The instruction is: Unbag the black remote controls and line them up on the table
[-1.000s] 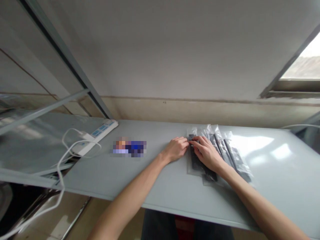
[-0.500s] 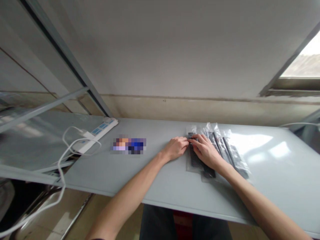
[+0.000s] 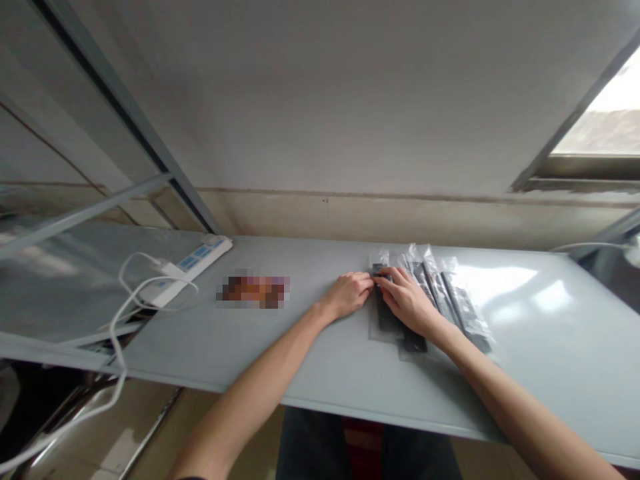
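Okay, left hand (image 3: 347,297): curled, palm down, touching the top end of the nearest bagged item and right beside my other hand. From up here the view is too small to tell whether it grips or only touches.
Right hand (image 3: 410,301): palm down and bent over that same top end. I can't tell whether it grips either, and it hides much of what lies beneath.
Item under my hands: a long black bar in a clear plastic bag (image 3: 386,313), flat on the table.
Just below it: a second bag (image 3: 414,343), partly under my right hand, with a black end showing.
To the right: several more bagged black bars (image 3: 463,303), side by side and overlapping.
Table: a pale grey top (image 3: 530,387), glossy, with window glare on it.
Left along the table: a pixelated object (image 3: 253,289), too blurred to name, well apart from my left hand.
Farther left: a white power strip (image 3: 200,260) with a looped white cable (image 3: 120,340) running over the table edge.
Beyond: a stained wall (image 3: 325,100), with a window (image 3: 600,127) at upper right.
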### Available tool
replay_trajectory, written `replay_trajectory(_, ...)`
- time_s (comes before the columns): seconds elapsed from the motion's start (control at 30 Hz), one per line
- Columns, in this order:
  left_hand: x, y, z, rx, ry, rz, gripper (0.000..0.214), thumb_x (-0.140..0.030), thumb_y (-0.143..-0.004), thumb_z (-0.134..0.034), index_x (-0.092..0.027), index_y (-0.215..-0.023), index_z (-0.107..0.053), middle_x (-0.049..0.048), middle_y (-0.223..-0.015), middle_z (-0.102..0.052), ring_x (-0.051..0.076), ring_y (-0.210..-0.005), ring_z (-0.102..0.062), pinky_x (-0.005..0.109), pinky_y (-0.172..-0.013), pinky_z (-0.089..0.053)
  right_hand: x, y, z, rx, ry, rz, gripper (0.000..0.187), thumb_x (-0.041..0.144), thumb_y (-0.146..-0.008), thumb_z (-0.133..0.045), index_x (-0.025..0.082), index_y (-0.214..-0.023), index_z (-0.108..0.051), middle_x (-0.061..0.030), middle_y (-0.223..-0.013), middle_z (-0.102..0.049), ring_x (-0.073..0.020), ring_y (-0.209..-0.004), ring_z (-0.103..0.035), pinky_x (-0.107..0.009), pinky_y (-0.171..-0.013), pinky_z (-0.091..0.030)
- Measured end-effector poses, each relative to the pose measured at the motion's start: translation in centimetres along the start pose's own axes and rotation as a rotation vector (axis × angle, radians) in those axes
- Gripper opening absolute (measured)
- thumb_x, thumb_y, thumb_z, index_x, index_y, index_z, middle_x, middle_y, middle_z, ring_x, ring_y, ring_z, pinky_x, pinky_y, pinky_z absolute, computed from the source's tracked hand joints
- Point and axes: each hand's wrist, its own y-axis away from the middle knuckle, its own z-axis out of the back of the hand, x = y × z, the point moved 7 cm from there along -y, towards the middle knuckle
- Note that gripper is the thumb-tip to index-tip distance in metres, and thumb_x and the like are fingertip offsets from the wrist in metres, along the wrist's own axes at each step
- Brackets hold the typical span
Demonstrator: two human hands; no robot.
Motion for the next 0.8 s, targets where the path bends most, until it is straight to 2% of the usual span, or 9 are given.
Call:
replay_trajectory(0.1,0.1,0.0,-0.2,-0.003,0.009,-0.005,0.023,-0.017,-0.107,-0.049,-0.016,-0.1,-0.071,0.0075,-0.104,-0.073,0.021,-0.098,-0.068,0.033,-0.091,-0.051,0.0,0.0,-0.1,-0.001,0.012,0.001,0.035,0.01,-0.102,-0.046,0.016,-0.128,-0.069,-0.017,-0.126,-0.063,-0.0321,-0.117,-0.057,-0.051,-0.101,-0.055)
replay_trajectory(0.37,0.2,-0.1,-0.4,-0.011,0.017,-0.007,0.022,-0.017,-0.106,-0.049,-0.017,-0.103,-0.071,0.0075,-0.107,-0.073,0.021,-0.1,-0.069,0.033,-0.092,-0.052,0.0,0.0,0.0,-0.005,0.008,0.0,0.034,0.011,-0.102,-0.046,0.018,-0.125,-0.069,-0.0161,-0.125,-0.063,-0.032,-0.116,-0.058,-0.052,-0.1,-0.056)
replay_trajectory(0.6,-0.1,0.1,0.2,-0.036,0.026,-0.015,0.024,-0.016,-0.107,-0.047,-0.017,-0.111,-0.07,0.0077,-0.111,-0.072,0.021,-0.104,-0.067,0.034,-0.095,-0.052,0.0,0.1,-0.3,-0.015,0.015,0.008,0.035,0.012,-0.101,-0.047,0.021,-0.125,-0.07,-0.0146,-0.128,-0.064,-0.0316,-0.118,-0.059,-0.05,-0.099,-0.055)
replay_trajectory(0.7,-0.2,0.1,0.6,-0.071,-0.007,-0.023,0.022,-0.017,-0.107,-0.047,-0.017,-0.11,-0.069,0.0079,-0.111,-0.07,0.022,-0.103,-0.065,0.035,-0.095,-0.052,-0.3,0.4,0.3,-0.09,0.06,-0.06,0.033,0.015,-0.102,-0.046,0.021,-0.125,-0.069,-0.0134,-0.123,-0.066,-0.0299,-0.11,-0.061,-0.046,-0.095,-0.053)
replay_trajectory(0.8,-0.4,0.2,0.9,-0.087,-0.009,-0.043,0.019,-0.015,-0.106,-0.051,-0.016,-0.107,-0.07,0.0079,-0.111,-0.068,0.022,-0.104,-0.064,0.035,-0.096,-0.051,-1.4,0.8,1.6,-0.186,0.113,-0.189,0.024,0.019,-0.103,-0.047,0.02,-0.11,-0.071,-0.0111,-0.103,-0.069,-0.0281,-0.093,-0.063,-0.042,-0.086,-0.051)
